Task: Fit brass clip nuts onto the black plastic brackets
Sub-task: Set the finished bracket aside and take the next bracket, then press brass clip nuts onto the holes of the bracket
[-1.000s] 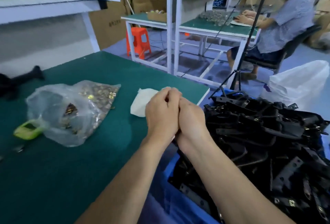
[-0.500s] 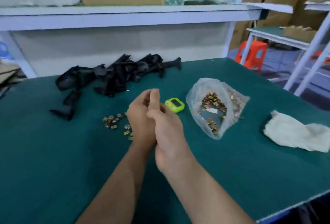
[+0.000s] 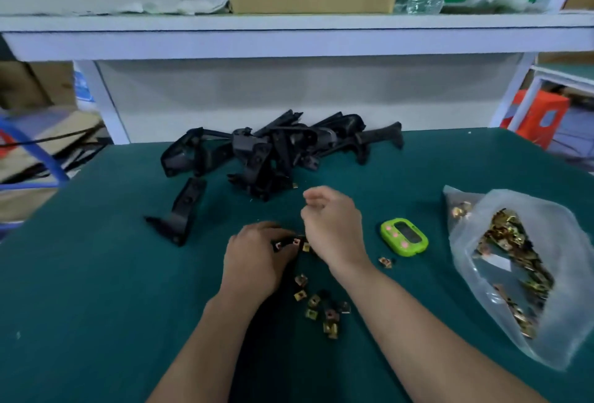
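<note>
Loose clip nuts [image 3: 321, 309] lie nearest on the bench [image 3: 96, 306]. Just behind, the left hand [image 3: 254, 261] grips a black bracket [image 3: 287, 243]. The right hand [image 3: 332, 227] is beside it, fingers curled; if it holds something I cannot tell. More brackets [image 3: 273, 151] are piled farther back.

Roughly ten loose clip nuts [image 3: 314, 300], one bracket pile [image 3: 273, 151], one green timer [image 3: 404, 237], one plastic bag [image 3: 562, 242].

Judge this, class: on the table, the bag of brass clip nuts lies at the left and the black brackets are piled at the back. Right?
No: the head view shows the bag of brass clip nuts at the right of the table; the black brackets are piled at the back.
</note>
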A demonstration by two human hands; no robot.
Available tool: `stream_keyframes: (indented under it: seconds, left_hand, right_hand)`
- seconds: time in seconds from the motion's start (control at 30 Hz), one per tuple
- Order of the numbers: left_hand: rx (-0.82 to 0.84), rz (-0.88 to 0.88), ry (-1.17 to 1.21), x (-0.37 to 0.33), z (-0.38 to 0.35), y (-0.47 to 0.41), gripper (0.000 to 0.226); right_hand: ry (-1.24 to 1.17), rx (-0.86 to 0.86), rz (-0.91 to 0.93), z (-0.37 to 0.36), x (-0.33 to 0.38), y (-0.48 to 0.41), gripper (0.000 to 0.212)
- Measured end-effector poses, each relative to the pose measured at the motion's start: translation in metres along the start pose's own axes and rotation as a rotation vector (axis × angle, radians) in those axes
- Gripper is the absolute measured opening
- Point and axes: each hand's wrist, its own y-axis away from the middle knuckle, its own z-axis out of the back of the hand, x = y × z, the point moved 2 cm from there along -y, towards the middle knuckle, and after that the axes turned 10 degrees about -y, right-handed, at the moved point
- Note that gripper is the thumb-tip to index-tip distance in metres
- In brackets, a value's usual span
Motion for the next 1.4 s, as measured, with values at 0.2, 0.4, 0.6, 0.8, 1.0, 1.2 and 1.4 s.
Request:
stream_keyframes:
  seconds: [0.2,0.4,0.6,0.8,1.0,1.2,1.4]
  left_hand:
    - [-0.022,0.043,0.074,0.009,-0.005,-0.010,0.018]
    - [0.027,-0.078,-0.051,0.002,-0.008,-0.009,0.036]
    - [0.003,0.050,0.137,0.008,-0.004,-0.010,0.014]
    - [-0.005,0.173,0.236,0.005,-0.001,-0.007,0.021]
    - [-0.024,0.196,0.287,0.001,0.001,-0.005,0.026]
    - [-0.079,0.210,0.245,0.006,0.000,-0.005,0.026]
    - [-0.078,0.078,0.076,0.007,0.000,-0.009,0.016]
  right_hand:
    - [0.259,0.163,0.033,-0.041,0.004,-0.079,0.052]
    - [0.657,0.316,0.071,-0.067,-0.007,-0.120,0.071]
    - [0.702,0.188,0.148,-0.055,-0.007,-0.114,0.041]
    - [0.509,-0.004,0.186,-0.021,-0.014,-0.086,0.016]
    - [0.468,-0.024,0.169,0.002,-0.019,-0.064,0.025]
    - [0.427,0.012,0.064,0.011,-0.006,-0.085,0.049]
    - [0.455,0.051,-0.136,-0.006,0.012,-0.147,0.063]
